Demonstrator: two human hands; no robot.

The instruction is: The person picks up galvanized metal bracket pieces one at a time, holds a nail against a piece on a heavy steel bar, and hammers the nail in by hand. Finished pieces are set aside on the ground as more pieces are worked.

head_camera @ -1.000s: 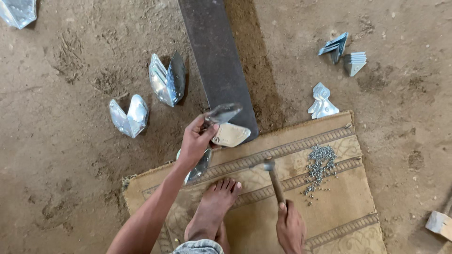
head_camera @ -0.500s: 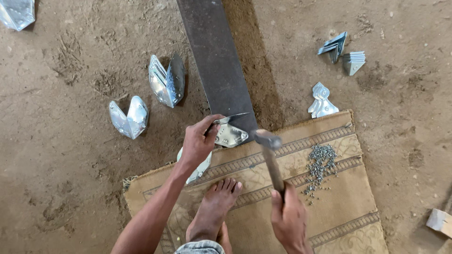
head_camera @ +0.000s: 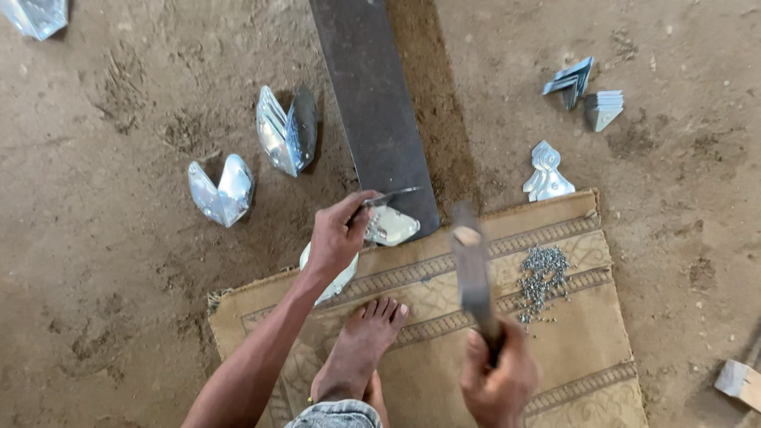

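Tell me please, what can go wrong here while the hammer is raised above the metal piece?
1. The left hand pinches the shiny metal piece right at the end of the dark bar; a slightly misaimed blow of the hammer in the right hand could hit the fingers.
2. The bare foot rests on the mat close to the work, so a glancing hammer or jumping piece might strike it.
3. The small fasteners lie loose nearby and could scatter.

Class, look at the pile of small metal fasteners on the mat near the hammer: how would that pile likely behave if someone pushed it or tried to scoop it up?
The pile of small metal fasteners is loose, separate pieces, so a push would probably scatter it rather than slide it whole. The woven mat looks textured, which may keep pieces from rolling far. Each looks tiny, so pinching singles up would likely be fiddly.
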